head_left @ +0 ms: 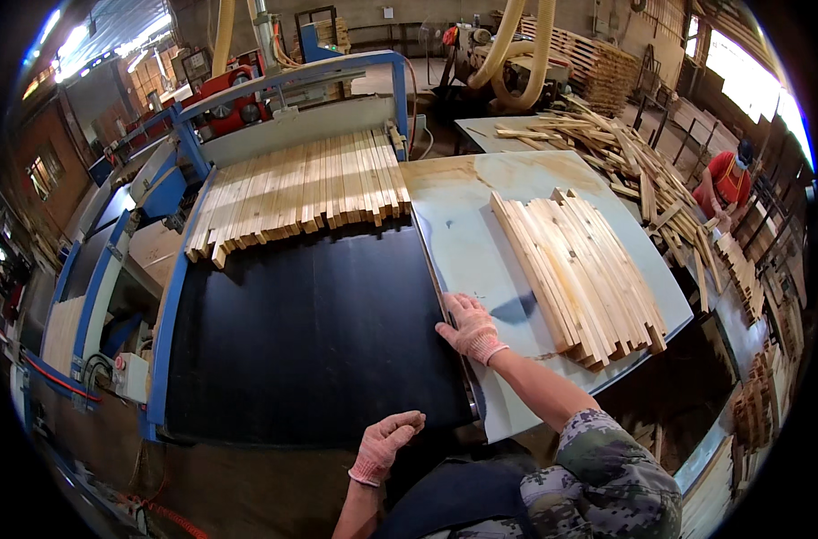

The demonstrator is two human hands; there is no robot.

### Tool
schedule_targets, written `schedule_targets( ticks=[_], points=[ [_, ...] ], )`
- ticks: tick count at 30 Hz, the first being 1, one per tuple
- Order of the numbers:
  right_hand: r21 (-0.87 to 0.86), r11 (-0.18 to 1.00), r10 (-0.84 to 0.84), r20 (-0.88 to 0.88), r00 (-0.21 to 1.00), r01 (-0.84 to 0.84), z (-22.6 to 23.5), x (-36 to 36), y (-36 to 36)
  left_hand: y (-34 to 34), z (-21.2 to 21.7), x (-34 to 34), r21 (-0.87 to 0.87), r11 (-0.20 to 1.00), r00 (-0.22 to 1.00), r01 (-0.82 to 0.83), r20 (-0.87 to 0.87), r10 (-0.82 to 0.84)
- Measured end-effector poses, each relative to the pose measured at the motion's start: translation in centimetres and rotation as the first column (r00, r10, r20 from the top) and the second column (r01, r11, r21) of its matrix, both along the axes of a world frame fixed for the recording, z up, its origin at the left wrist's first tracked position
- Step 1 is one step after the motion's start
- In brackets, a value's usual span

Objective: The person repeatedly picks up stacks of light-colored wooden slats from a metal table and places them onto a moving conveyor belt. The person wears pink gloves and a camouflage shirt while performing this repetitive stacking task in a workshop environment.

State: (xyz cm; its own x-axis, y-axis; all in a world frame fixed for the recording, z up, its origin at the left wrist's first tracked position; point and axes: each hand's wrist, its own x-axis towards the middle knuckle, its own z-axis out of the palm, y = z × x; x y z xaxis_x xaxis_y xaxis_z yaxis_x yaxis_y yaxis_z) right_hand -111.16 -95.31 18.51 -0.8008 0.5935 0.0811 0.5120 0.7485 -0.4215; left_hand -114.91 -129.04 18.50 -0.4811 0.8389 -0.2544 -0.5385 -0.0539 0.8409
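Both my hands wear pinkish-white work gloves. My right hand (472, 331) lies with spread fingers on the near left edge of the pale table (467, 207), right beside the belt, and holds nothing. My left hand (387, 447) hovers by the front edge of the black conveyor belt (310, 332), its fingers curled in, with nothing seen in them. At the far end of the belt, a row of wooden strips (301, 189) lies side by side with uneven near ends. To the right of my right hand, a batch of similar wooden strips (581, 274) rests on the pale table.
A blue machine frame (292, 76) spans the belt's far end. Loose wood pieces (624, 148) are heaped on another table behind. A person in red (725, 187) works at far right. Beige hoses (527, 72) hang at the back. A control box (130, 377) sits left.
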Motion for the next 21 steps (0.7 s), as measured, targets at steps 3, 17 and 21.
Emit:
schedule_targets(
  ticks=[3, 17, 21],
  points=[
    [-0.105, 0.986, 0.126, -0.007, 0.992, -0.126, 1.9, 3.4, -0.4, 2.1, 1.3, 0.1, 0.028, 0.999, 0.998, 0.045, -0.043, -0.044],
    [-0.073, 0.941, -0.331, -0.391, 0.859, 0.330, 5.2, 22.2, 20.6, 14.1, 1.5, 6.2, -0.012, 0.998, 0.970, 0.067, -0.234, -0.067],
    [0.029, 0.769, -0.611, -0.261, 0.747, 0.639, 4.8, 29.1, 28.5, 18.5, -0.3, 7.6, -0.059, 0.998, 0.875, -0.024, -0.484, -0.008]
  ],
)
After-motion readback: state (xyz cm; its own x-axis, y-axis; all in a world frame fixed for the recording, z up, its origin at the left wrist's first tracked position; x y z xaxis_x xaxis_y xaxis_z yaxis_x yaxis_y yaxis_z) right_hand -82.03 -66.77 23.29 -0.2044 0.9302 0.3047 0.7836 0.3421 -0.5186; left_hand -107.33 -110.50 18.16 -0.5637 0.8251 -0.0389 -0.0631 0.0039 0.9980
